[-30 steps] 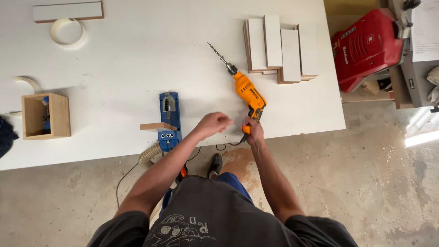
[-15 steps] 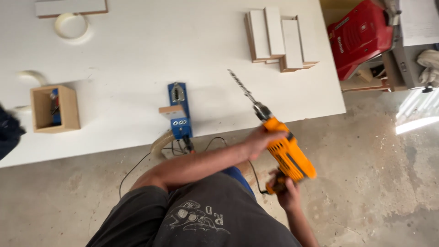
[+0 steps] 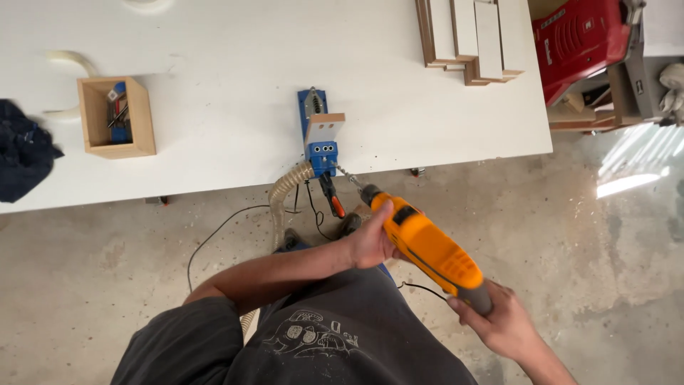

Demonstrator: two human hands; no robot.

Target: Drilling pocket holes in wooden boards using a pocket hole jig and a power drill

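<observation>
An orange corded drill point(image 3: 427, 246) points up-left, its bit tip at the front of a blue drilling jig point(image 3: 318, 135) clamped at the white table's point(image 3: 228, 64) front edge. A small white board piece point(image 3: 325, 129) with a wood edge stands in the jig. My left hand point(image 3: 370, 242) wraps the drill's front body. My right hand point(image 3: 499, 324) grips the grey handle at the rear. A ribbed hose point(image 3: 283, 196) hangs from under the jig.
An open wooden box point(image 3: 117, 117) with small tools sits on the table's left, a dark blue cloth point(image 3: 25, 150) beside it. Stacked white boards point(image 3: 470, 36) lie at the far right. A red machine point(image 3: 581, 43) stands off the table. Black cords trail on the concrete floor.
The drill was lifted off the table, swung down over the floor, and now its bit meets the jig's front. My left hand moved onto the drill body.
</observation>
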